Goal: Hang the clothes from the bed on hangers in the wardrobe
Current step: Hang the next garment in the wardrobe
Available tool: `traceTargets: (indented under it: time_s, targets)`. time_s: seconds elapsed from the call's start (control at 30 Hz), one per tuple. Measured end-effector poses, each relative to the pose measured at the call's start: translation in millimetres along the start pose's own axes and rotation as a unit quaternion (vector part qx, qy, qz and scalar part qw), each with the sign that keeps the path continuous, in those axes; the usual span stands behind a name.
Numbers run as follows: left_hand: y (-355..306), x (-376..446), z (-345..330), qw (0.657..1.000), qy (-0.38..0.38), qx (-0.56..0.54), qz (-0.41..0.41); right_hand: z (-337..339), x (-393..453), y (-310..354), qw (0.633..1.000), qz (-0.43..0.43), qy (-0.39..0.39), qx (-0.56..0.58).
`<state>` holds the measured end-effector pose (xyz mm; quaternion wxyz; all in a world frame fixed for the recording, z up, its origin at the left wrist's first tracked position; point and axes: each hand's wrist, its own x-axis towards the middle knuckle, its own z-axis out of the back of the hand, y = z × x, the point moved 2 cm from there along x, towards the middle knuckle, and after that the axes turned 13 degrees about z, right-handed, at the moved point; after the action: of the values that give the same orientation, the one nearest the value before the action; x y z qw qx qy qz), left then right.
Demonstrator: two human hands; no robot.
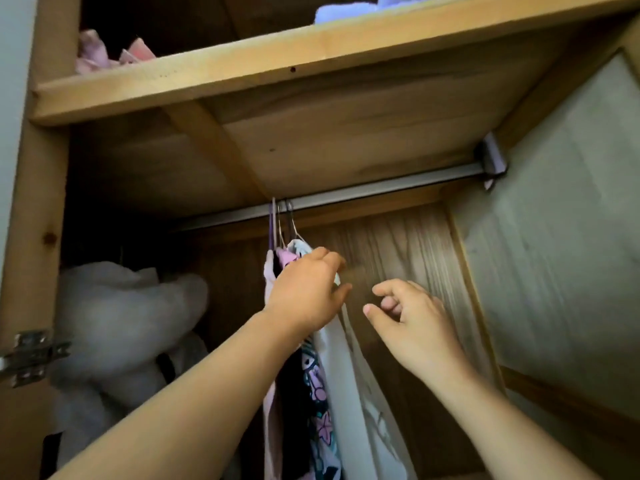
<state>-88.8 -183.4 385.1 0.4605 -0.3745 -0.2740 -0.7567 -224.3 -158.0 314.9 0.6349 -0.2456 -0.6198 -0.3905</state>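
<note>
Wardrobe (346,140) was pale wood with visible grain and knots, a flat shelf board across the top and a lighter panelled right wall. A straight grey metal rail (363,192) ran under the shelf into a pale bracket (491,161) at the right end. Thin wire hangers (282,223), purple, pale and dark hooks, sat bunched together on the rail left of centre. From them hung clothes (322,393) packed close: a pinkish piece on the left, a dark one, a soft printed fabric with pink stars and teal shapes, and a smooth white garment (360,403) on the right side with a loose fold trailing down. Left hand (306,292) was raised, back toward the camera, fingers curled over the shoulder of the white garment at the hanger top, gripping it there. Right hand (412,317) was lifted just beside it, apart from the fabric, thumb and index extended, other fingers loosely curled, holding nothing. A fluffy white bundle (117,323), blurred, filled the left compartment. Pink folded cloth (104,53) and pale lilac cloth (349,10) lay on the top shelf. A metal hinge (29,355) sat on the left frame.
</note>
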Motion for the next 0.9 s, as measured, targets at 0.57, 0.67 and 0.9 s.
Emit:
traceTargets:
  time_s: [0.57,0.67,0.9]
  targets:
    - [44,101,-46,0.9,0.007,0.389,0.198,-59,71,-60,0.998,0.053,0.029,0.022]
    - [58,104,-60,0.896,0.024,0.381,0.226,-69,75,-65,0.997,0.067,0.033,0.027]
    - [82,108,-64,0.925,-0.034,0.273,0.262,-87,88,-72,0.993,0.093,0.031,0.057]
